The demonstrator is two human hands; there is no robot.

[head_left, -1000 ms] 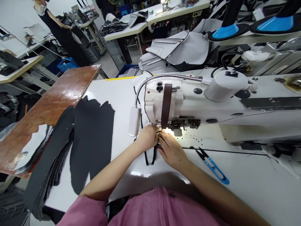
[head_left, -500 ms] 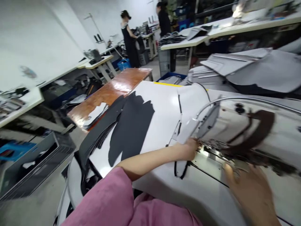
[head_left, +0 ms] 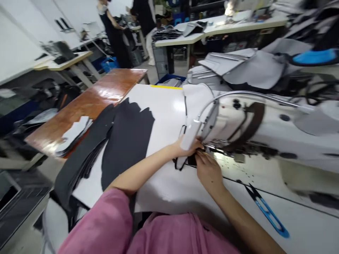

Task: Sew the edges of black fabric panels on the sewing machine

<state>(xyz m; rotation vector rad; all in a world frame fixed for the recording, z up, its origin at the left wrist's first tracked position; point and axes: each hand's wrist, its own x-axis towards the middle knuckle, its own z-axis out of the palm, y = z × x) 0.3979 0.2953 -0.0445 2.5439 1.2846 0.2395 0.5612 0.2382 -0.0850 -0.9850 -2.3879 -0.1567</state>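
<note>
At the needle end of a white sewing machine (head_left: 235, 121), my left hand (head_left: 178, 148) has its fingers closed on a light fabric panel (head_left: 197, 93) with black edging. A white lamp head (head_left: 190, 135) hides part of that hand. Close beside it, my right hand (head_left: 210, 173) has its fingers bent together at a small dark piece (head_left: 192, 161), apparently part of the panel's edging. The fingertips of both hands nearly meet, and what lies between them is partly hidden. Blue-handled thread snips (head_left: 267, 211) lie on the table to the right of my right forearm.
Dark cut fabric pieces (head_left: 125, 137) lie on the white tabletop (head_left: 164, 106), left of my hands. Beyond is a brown table (head_left: 106, 91) with white pieces (head_left: 75, 132). Grey panels (head_left: 238, 67) are piled behind the machine. Two people stand at the back.
My right hand has moved left from the machine bed to beside my left hand, and its fingers have closed in. The view has swung right, bringing the snips into sight.
</note>
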